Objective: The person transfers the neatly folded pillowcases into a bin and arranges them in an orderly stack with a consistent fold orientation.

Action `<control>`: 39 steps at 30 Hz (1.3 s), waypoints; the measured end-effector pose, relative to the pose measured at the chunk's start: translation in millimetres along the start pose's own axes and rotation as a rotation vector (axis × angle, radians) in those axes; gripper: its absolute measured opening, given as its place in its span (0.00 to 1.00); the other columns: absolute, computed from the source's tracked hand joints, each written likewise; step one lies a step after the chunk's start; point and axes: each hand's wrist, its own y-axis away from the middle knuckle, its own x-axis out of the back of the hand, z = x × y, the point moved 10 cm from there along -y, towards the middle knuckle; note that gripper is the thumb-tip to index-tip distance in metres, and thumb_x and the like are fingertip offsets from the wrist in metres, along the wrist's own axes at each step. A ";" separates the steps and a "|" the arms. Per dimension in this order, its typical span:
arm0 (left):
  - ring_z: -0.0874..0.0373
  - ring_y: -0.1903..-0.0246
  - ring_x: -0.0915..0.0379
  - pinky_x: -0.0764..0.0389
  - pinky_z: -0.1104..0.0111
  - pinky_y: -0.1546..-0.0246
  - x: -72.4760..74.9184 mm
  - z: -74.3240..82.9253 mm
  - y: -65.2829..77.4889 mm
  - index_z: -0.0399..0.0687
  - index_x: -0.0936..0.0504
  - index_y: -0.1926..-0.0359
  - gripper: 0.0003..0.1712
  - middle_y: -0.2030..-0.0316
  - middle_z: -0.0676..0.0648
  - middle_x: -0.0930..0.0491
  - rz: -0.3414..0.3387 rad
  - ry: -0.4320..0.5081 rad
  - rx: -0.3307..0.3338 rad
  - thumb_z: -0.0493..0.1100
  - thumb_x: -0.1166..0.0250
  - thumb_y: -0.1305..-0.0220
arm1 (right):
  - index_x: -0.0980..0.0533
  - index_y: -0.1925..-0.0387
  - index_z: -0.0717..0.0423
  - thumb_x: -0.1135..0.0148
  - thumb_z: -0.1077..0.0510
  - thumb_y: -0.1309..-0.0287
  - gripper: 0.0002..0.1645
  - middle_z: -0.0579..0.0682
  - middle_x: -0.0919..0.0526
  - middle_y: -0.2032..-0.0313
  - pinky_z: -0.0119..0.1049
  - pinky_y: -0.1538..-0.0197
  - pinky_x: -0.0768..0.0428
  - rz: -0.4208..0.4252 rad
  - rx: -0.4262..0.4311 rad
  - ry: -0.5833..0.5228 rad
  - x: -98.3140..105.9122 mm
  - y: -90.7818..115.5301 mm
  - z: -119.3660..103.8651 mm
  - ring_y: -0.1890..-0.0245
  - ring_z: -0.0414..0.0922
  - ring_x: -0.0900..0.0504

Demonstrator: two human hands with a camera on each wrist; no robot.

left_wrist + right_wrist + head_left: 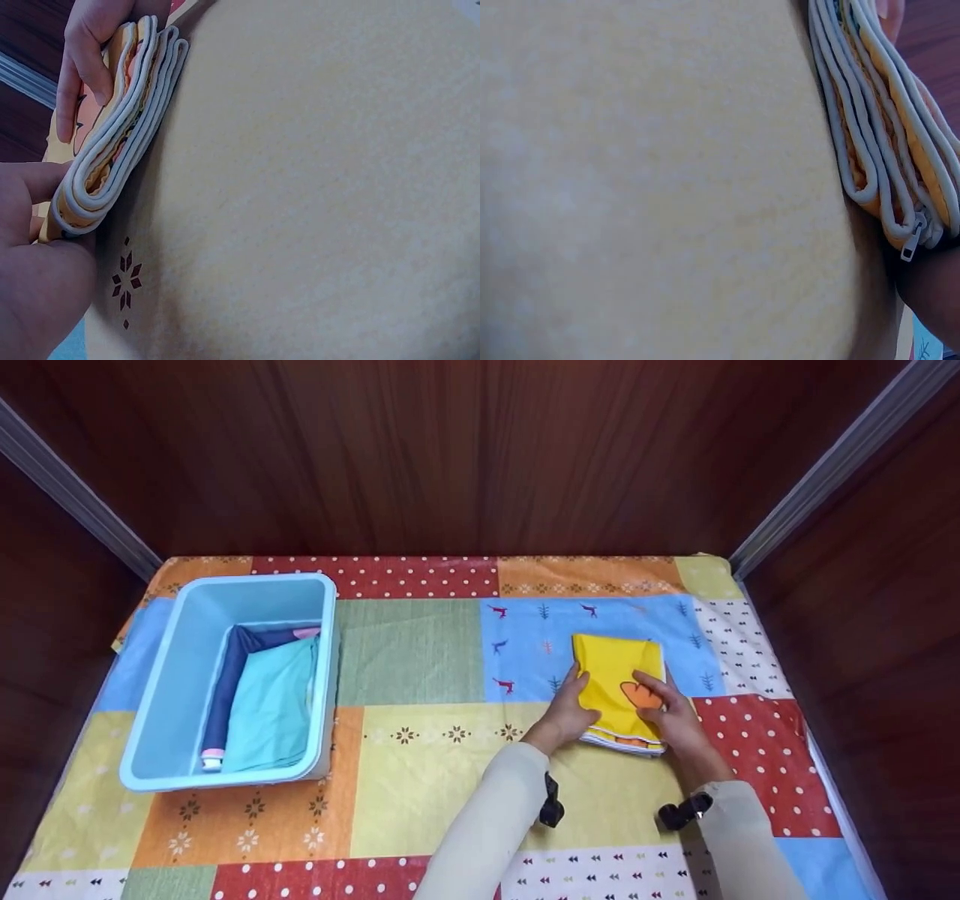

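1. Pinching a folded yellow fabric piece (pixel 611 675) between them, both hands work well to the right of the light-blue bin, which serves as the landmark below.
2. The fabric is a thick, roughly rectangular stack of soft layers lying on the tabletop (pixel 412 652). Pale piping (pixel 91 201) traces its folds in rounded loops, a small metal zipper pull (pixel 910 244) hangs at one corner, and an orange printed patch (pixel 634 695) marks its smooth upper face.
3. The left hand (pixel 564 712) holds the stack's side nearer the bin, its thumb on top and its fingers along and beneath the edge.
4. The right hand (pixel 673 716) grips the side farther from the bin, with fingertips bent over the upper face beside the patch; how far its other fingers reach underneath, I cannot tell.
5. Both forearms, in pale sleeves (pixel 487 817), reach forward with the wrists angled towards each other; a small black device (pixel 552 802) sits at the left cuff and another (pixel 684 813) at the right.
6. The bin (pixel 217 782) is smooth, with rounded corners and a thick rim. Inside it, a flat teal cloth (pixel 271 705) lies against a navy cloth (pixel 226 690) with pink at its ends.
7. Beneath the bin spreads a printed patchwork covering; beyond it rises a dark wood-grain panel (pixel 465 457).
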 end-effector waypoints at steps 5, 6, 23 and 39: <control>0.50 0.22 0.60 0.25 0.72 0.52 -0.8 1.5 1.0 0.37 0.44 0.22 0.43 0.19 0.52 0.59 -0.006 0.035 0.003 0.25 0.38 0.35 | 0.38 0.23 0.52 0.53 0.71 0.29 0.36 0.47 0.63 0.18 0.21 0.48 0.24 0.006 -0.015 -0.024 3.0 0.2 -0.6 0.28 0.53 0.48; 0.51 0.22 0.60 0.26 0.73 0.55 -1.2 2.0 1.1 0.37 0.44 0.22 0.43 0.19 0.52 0.59 -0.009 0.043 0.002 0.24 0.39 0.35 | 0.38 0.23 0.55 0.53 0.72 0.30 0.36 0.48 0.63 0.18 0.21 0.48 0.24 0.005 0.002 -0.023 3.4 0.0 -2.3 0.28 0.54 0.47; 0.53 0.22 0.57 0.27 0.71 0.40 0.5 19.4 4.6 0.39 0.42 0.22 0.43 0.19 0.55 0.57 0.033 0.033 0.005 0.25 0.36 0.35 | 0.39 0.23 0.53 0.52 0.70 0.29 0.35 0.54 0.58 0.19 0.21 0.47 0.26 -0.053 0.063 0.050 11.3 2.0 -21.0 0.28 0.55 0.49; 0.52 0.22 0.57 0.32 0.72 0.34 -2.2 39.8 6.3 0.35 0.41 0.23 0.42 0.19 0.50 0.56 0.046 0.023 -0.056 0.26 0.35 0.37 | 0.39 0.24 0.61 0.52 0.73 0.30 0.35 0.55 0.59 0.20 0.21 0.49 0.24 -0.051 0.125 0.020 21.6 6.3 -44.6 0.32 0.51 0.44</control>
